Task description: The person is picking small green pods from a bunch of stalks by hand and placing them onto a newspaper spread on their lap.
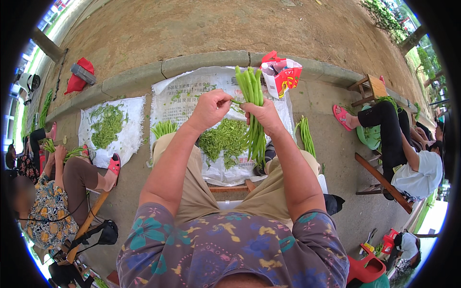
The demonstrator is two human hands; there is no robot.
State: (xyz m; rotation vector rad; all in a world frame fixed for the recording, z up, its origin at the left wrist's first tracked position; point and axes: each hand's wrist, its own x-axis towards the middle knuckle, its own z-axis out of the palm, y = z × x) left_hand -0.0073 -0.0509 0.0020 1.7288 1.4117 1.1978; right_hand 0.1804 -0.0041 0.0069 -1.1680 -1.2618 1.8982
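My right hand grips a bunch of long green vegetable stems in front of me, their thick ends pointing away and thin ends hanging towards my knees. My left hand pinches a thin green piece just left of the bunch, against my right thumb. Beneath both hands, a woven plastic sack with printed writing lies flat on the paving. A heap of trimmed green bits covers its middle. More stems lie beside my left knee and beyond my right knee.
A red and white bag stands at the sack's far right corner, by the stone kerb. Seated people flank me, left and right. Another white sack with green scraps lies left. A red plastic chair stands behind right.
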